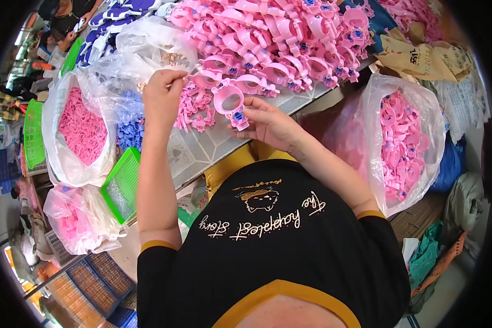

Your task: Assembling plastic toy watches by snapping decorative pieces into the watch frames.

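A crowded worktable (pixel 213 147) fills the scene, with a heap of pink plastic rings (pixel 279 44) piled at its far side and clear bags of parts left and right. The right hand (pixel 270 124) pinches one pink ring piece (pixel 230 103) by its lower tab, just above the table. It looks light, stiff and smooth, best taken by the rim. The left hand (pixel 163 97) has fingertips pressed together on something too small to tell
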Demonstrator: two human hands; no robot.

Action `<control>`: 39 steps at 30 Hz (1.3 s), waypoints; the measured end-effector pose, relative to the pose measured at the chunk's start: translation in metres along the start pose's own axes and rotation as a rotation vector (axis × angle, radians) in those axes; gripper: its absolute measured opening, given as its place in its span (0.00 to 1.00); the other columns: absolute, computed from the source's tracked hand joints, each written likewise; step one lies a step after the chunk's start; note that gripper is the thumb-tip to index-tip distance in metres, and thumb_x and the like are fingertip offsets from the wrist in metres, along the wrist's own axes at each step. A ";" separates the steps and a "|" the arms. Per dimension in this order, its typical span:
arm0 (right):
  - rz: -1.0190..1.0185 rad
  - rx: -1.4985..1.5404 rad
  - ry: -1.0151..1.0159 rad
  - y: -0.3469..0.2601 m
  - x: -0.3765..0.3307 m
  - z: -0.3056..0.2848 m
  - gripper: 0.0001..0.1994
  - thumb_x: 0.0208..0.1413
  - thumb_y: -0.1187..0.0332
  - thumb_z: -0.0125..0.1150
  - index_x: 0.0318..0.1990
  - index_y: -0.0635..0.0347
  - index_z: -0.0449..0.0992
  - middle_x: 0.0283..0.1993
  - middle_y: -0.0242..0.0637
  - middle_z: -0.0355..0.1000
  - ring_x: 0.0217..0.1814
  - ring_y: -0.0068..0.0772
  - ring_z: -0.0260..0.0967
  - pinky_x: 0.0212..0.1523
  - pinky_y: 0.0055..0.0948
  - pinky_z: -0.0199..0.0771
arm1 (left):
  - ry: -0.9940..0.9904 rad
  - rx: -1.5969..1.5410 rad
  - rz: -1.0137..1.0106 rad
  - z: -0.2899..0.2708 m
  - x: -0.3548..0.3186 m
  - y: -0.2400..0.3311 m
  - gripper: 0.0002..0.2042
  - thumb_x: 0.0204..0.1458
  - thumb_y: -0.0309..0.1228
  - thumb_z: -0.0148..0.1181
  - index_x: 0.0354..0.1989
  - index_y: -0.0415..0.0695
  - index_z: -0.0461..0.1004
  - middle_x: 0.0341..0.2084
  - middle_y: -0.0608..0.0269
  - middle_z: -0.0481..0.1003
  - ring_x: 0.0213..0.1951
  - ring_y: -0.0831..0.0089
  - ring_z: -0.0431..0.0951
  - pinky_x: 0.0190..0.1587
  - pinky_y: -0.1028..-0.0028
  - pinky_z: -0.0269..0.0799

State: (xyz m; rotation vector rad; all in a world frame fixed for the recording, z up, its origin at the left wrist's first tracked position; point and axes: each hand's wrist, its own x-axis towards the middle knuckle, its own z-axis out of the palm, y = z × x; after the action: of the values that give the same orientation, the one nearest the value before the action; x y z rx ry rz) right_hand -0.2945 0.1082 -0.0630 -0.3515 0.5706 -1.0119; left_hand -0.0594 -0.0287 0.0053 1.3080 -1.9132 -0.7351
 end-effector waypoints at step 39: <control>0.041 -0.044 -0.115 0.000 -0.010 -0.007 0.18 0.68 0.66 0.57 0.62 0.58 0.67 0.54 0.38 0.76 0.55 0.39 0.78 0.58 0.35 0.76 | -0.370 0.560 0.108 0.059 0.014 0.041 0.14 0.61 0.39 0.57 0.42 0.41 0.82 0.35 0.44 0.82 0.39 0.45 0.82 0.44 0.53 0.75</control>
State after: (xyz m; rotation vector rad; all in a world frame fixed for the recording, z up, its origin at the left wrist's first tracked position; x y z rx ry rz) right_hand -0.3029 0.1172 -0.0659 -0.4323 0.4944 -0.9349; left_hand -0.1329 -0.0238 0.0049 1.4450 -2.5971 -0.4138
